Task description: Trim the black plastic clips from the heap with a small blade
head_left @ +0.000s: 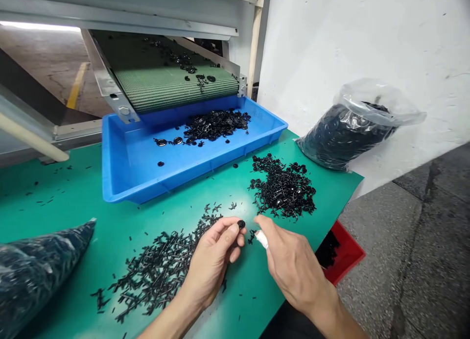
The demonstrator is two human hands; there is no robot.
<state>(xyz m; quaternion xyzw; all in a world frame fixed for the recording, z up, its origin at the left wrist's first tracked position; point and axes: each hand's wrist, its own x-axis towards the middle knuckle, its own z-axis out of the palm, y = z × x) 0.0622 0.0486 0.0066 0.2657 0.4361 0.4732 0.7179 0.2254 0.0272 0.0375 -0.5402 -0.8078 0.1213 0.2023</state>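
My left hand (216,253) pinches a small round black plastic part (241,224) between thumb and index finger. To its right, my right hand (293,260) has its index finger stretched forward and a white wrap (262,239) on the thumb; nothing shows between them. A small branched black plastic scrap (251,237) is just left of that thumb, whether lying or falling I cannot tell. Beside and beneath my left hand spreads a pile of branched black sprues (161,265). Beyond my right hand lies a heap of small black parts (284,187).
A blue tray (125,172) holding black parts stands under a green conveyor belt (165,89). One filled plastic bag (338,133) leans at the wall, another bag (33,275) lies front left. Below the table's right edge is a red bin (350,253).
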